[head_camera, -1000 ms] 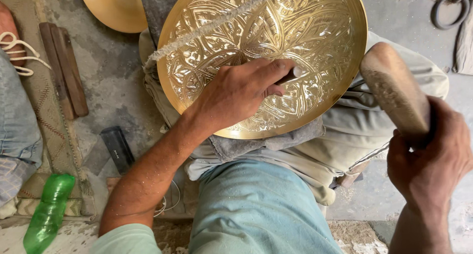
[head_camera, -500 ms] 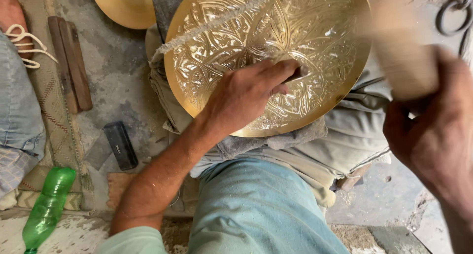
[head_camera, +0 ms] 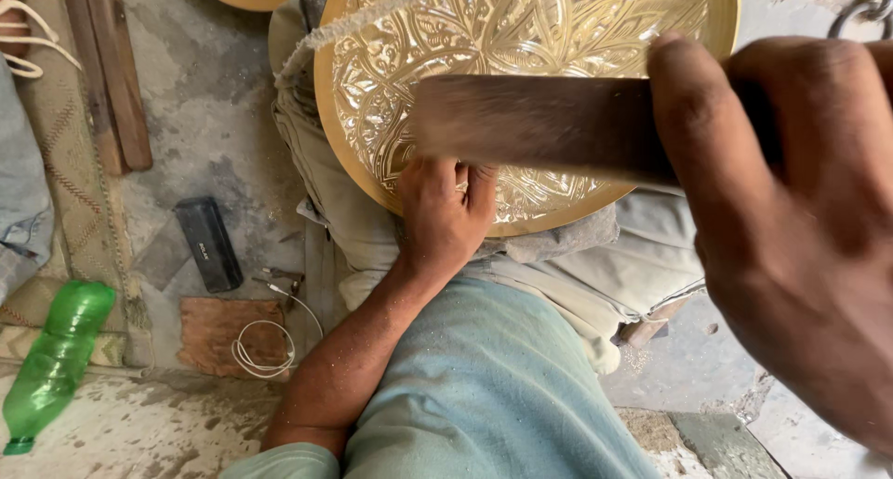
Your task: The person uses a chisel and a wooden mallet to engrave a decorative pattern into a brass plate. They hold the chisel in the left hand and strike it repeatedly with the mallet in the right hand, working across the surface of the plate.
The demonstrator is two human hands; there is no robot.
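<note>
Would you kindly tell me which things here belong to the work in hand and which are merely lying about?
In use: engraved brass tray, left hand on it, wooden mallet in right hand.

Lying about: green plastic bottle, black rectangular block, white cable, wooden sticks.

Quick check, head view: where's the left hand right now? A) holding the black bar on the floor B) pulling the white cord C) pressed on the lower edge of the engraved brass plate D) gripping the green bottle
C: the left hand lies on the lower rim of the plate, fingers on the engraved face; the bottle, black bar and cord lie untouched on the floor to its left.
</note>
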